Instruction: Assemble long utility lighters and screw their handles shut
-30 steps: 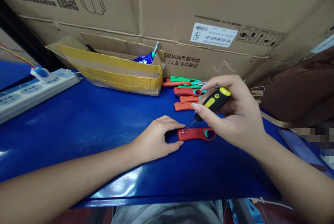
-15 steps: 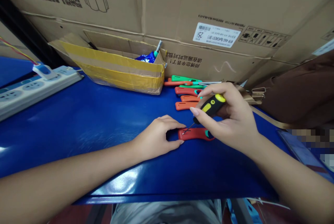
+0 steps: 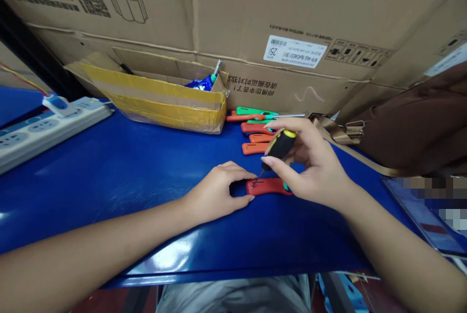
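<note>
A red long-necked gas lighter with a teal trigger lies flat on the blue table. My left hand holds its left end between thumb and index finger. In my right hand is a small black-and-yellow screwdriver, gripped by the handle and tilted. The thin shaft points down to the left, and its tip meets the top of the lighter near the left end. My right hand hides the lighter's right end.
Several orange, red and green lighters lie behind my hands. A taped cardboard box holds a blue packet and a lighter. A white power strip sits at left. Big cartons stand behind; brown cloth is at right.
My right hand has shifted slightly left, and the screwdriver stands a little steeper. Its tip stays at the lighter's left end. My left hand keeps its hold; the camera view has moved slightly.
</note>
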A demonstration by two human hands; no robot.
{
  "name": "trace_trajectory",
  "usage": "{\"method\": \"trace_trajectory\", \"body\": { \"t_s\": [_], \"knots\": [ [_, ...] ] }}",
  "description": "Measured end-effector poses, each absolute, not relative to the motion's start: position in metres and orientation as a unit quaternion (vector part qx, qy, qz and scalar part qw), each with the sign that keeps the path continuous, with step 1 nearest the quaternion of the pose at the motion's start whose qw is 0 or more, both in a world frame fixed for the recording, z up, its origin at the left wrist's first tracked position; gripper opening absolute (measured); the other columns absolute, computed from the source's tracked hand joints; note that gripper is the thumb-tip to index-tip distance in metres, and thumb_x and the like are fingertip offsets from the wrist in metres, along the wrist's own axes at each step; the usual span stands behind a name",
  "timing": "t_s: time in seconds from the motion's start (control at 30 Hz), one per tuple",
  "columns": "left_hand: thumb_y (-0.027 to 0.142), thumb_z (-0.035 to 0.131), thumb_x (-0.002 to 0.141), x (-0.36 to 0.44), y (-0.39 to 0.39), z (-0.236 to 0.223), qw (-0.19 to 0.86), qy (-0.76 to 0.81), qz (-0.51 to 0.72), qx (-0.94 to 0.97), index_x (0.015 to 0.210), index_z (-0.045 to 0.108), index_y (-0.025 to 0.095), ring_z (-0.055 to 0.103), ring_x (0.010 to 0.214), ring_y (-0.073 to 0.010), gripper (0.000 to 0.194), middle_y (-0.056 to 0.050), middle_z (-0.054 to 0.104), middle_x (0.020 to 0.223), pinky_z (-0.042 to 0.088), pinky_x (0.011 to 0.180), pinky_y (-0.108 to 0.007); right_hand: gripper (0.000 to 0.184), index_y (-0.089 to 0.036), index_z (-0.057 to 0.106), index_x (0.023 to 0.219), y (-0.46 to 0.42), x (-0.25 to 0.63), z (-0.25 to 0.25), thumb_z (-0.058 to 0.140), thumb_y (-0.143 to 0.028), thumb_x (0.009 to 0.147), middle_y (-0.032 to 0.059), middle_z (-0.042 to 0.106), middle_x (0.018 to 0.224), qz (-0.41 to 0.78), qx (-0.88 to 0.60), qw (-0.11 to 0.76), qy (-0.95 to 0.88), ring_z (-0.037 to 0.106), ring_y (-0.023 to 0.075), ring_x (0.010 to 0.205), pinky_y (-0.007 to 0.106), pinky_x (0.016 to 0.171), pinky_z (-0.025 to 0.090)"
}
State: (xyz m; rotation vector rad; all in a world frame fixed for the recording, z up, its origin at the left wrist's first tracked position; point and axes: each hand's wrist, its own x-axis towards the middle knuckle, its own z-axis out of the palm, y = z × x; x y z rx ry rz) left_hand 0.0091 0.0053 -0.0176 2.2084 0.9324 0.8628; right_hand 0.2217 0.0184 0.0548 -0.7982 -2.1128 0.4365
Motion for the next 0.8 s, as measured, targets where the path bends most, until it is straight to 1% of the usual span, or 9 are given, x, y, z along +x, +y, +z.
{"method": "trace_trajectory", "body": {
  "t_s": [0.13,0.2,0.3,0.37,0.43,0.5,0.6,0.67,0.8],
  "knots": [
    [0.017,0.079,0.079,0.009,0.006,-0.018,0.279,0.345,0.333,0.832,0.111,0.075,0.015,0.069,0.102,-0.0236,0.033,-0.007,0.078,0.108,0.054,0.095,-0.039,0.047,-0.025,0.061,0.121,0.024,0.225,0.051,0.082,-0.036,0.081,0.0061,0.07,0.113,0.059,-0.285,0.43,-0.855,0.068,0.0177,0.081,0.027,0.064,0.057],
    [0.019,0.079,0.079,0.008,0.006,-0.019,0.279,0.344,0.332,0.833,0.111,0.075,0.016,0.069,0.103,-0.0238,0.032,-0.007,0.078,0.108,0.054,0.095,-0.039,0.045,-0.024,0.054,0.137,0.025,0.227,0.053,0.066,-0.036,0.095,0.0094,0.067,0.126,0.124,-0.27,0.405,-0.865,0.07,0.0193,0.091,0.029,0.069,0.059],
    [0.021,0.078,0.08,0.009,0.008,-0.021,0.275,0.343,0.33,0.835,0.112,0.075,0.017,0.069,0.103,-0.024,0.032,-0.007,0.077,0.109,0.055,0.095,-0.04,0.049,-0.025,0.033,0.154,0.027,0.228,0.054,0.041,-0.032,0.106,0.0112,0.064,0.132,0.27,-0.248,0.36,-0.858,0.071,0.0153,0.085,0.027,0.065,0.06],
    [0.021,0.077,0.081,0.009,0.009,-0.022,0.266,0.341,0.333,0.838,0.111,0.075,0.017,0.069,0.103,-0.0239,0.03,-0.007,0.077,0.109,0.055,0.094,-0.04,0.048,-0.024,0.04,0.15,0.03,0.228,0.053,0.049,-0.036,0.104,0.0101,0.067,0.128,0.251,-0.249,0.374,-0.857,0.072,0.016,0.086,0.029,0.071,0.061],
    [0.022,0.075,0.082,0.01,0.009,-0.023,0.256,0.34,0.336,0.84,0.11,0.074,0.017,0.069,0.103,-0.0236,0.029,-0.007,0.077,0.108,0.055,0.095,-0.04,0.045,-0.022,0.057,0.132,0.033,0.227,0.05,0.068,-0.043,0.093,0.0094,0.069,0.124,0.14,-0.263,0.425,-0.855,0.072,0.0211,0.096,0.033,0.082,0.061],
    [0.023,0.075,0.082,0.01,0.009,-0.023,0.25,0.339,0.335,0.843,0.11,0.074,0.018,0.069,0.103,-0.0235,0.028,-0.006,0.077,0.108,0.055,0.095,-0.04,0.043,-0.021,0.062,0.121,0.035,0.229,0.049,0.073,-0.047,0.088,0.0086,0.071,0.117,0.065,-0.268,0.448,-0.85,0.071,0.023,0.1,0.035,0.087,0.06],
    [0.023,0.075,0.082,0.01,0.009,-0.022,0.249,0.338,0.33,0.845,0.109,0.074,0.018,0.069,0.102,-0.0233,0.028,-0.006,0.077,0.107,0.056,0.093,-0.04,0.041,-0.022,0.046,0.142,0.035,0.233,0.051,0.044,-0.042,0.106,0.0082,0.068,0.122,0.194,-0.239,0.392,-0.867,0.07,0.0126,0.08,0.027,0.073,0.06],
    [0.024,0.075,0.082,0.011,0.009,-0.021,0.248,0.337,0.325,0.848,0.11,0.074,0.017,0.069,0.1,-0.0233,0.028,-0.006,0.077,0.106,0.056,0.091,-0.039,0.042,-0.024,0.036,0.149,0.035,0.235,0.052,0.034,-0.037,0.109,0.0081,0.065,0.127,0.299,-0.212,0.347,-0.863,0.066,0.0065,0.065,0.022,0.063,0.057],
    [0.025,0.076,0.083,0.011,0.009,-0.02,0.239,0.339,0.32,0.852,0.109,0.074,0.018,0.07,0.101,-0.024,0.027,-0.006,0.077,0.106,0.055,0.093,-0.04,0.038,-0.021,0.061,0.118,0.034,0.235,0.053,0.069,-0.048,0.092,0.0047,0.07,0.111,0.156,-0.265,0.423,-0.853,0.069,0.0137,0.079,0.027,0.075,0.058]
  ]
}}
